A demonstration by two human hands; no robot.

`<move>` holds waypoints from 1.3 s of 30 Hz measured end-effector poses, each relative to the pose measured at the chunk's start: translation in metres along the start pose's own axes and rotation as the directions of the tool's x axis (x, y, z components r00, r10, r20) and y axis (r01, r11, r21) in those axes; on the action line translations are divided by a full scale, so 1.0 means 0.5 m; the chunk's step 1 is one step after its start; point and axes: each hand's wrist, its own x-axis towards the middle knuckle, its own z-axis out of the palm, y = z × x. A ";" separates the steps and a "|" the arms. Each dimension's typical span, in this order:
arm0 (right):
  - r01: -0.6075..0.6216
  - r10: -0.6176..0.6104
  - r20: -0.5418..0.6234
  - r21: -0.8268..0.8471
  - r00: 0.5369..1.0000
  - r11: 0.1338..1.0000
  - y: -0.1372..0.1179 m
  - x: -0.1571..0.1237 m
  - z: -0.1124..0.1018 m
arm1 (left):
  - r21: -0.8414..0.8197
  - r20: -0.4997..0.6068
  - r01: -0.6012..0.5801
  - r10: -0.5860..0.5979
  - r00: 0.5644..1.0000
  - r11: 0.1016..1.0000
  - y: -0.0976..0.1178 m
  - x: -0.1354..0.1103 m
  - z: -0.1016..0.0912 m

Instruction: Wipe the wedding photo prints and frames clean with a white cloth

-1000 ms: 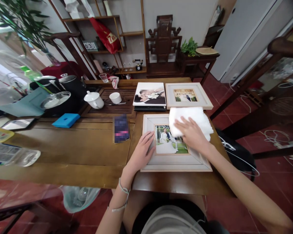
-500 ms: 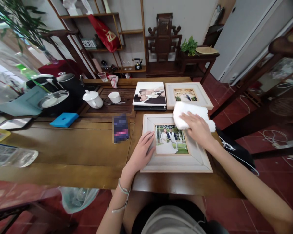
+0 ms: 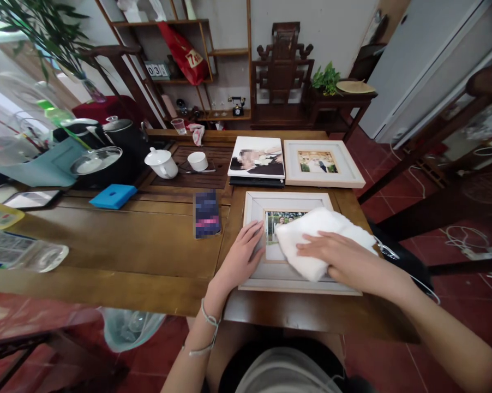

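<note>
A pale wooden picture frame (image 3: 266,281) with a photo (image 3: 271,234) of a couple lies flat near the table's front edge. My left hand (image 3: 244,254) rests on its left border, fingers stretched out. Bunched on the frame's right part is a white cloth (image 3: 325,221), which my right hand (image 3: 344,259) grips and presses down, thumb low at its near side. The cloth hides most of the photo and the right border. Beyond the frame lie a second picture frame (image 3: 346,164) and a white photo panel (image 3: 256,155) stacked on something dark.
To the left are a blurred dark packet (image 3: 207,215), a blue block (image 3: 113,196), a lidded white teapot (image 3: 162,164) and a white cup (image 3: 197,161) on a tea tray. A clear bottle (image 3: 45,256) lies at the far left. A black bag (image 3: 405,262) stands right of the table.
My right hand has drawn the cloth from the frame's upper right corner toward me, across the photo. The cloth is more spread out. My left hand stays on the left border.
</note>
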 end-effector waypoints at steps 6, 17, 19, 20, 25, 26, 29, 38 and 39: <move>-0.337 0.274 -0.381 -0.107 0.883 0.936 0.088 0.088 -0.007 | -0.008 -0.001 -0.011 0.011 1.000 1.000 -0.001 0.000 -0.002; 0.092 -0.141 -0.274 -0.185 0.951 0.978 -0.010 0.266 0.021 | -0.013 -0.033 -0.004 0.003 0.999 1.000 -0.001 0.001 0.003; 0.096 -0.141 -0.250 -0.185 0.958 0.978 -0.006 0.248 0.022 | -0.014 -0.031 -0.001 0.001 1.000 1.000 -0.001 0.000 0.003; 0.093 -0.137 -0.240 -0.188 0.961 0.978 0.001 0.233 0.022 | -0.016 -0.030 -0.005 0.005 1.000 1.000 -0.001 -0.001 0.002; -0.028 -0.039 -0.249 -0.262 0.968 0.965 0.073 0.139 0.018 | -0.018 -0.015 -0.011 0.011 1.000 1.000 -0.003 0.000 0.000; -0.065 -0.007 -0.255 -0.273 0.967 0.960 0.089 0.121 0.016 | -0.019 -0.012 -0.008 0.008 1.000 1.000 -0.004 0.000 0.000; -0.198 0.119 -0.263 -0.300 0.958 0.933 0.120 0.076 0.011 | -0.025 -0.010 -0.002 0.002 1.000 1.000 -0.003 0.001 -0.002; 0.036 -0.053 -0.086 -0.195 0.995 0.980 -0.084 -0.060 0.034 | -0.027 -0.027 0.002 -0.003 1.000 1.000 0.003 0.001 -0.002; 0.082 -0.092 -0.073 -0.133 0.993 0.988 -0.099 -0.068 0.032 | -0.024 -0.025 0.006 -0.006 1.000 1.000 0.003 0.001 -0.002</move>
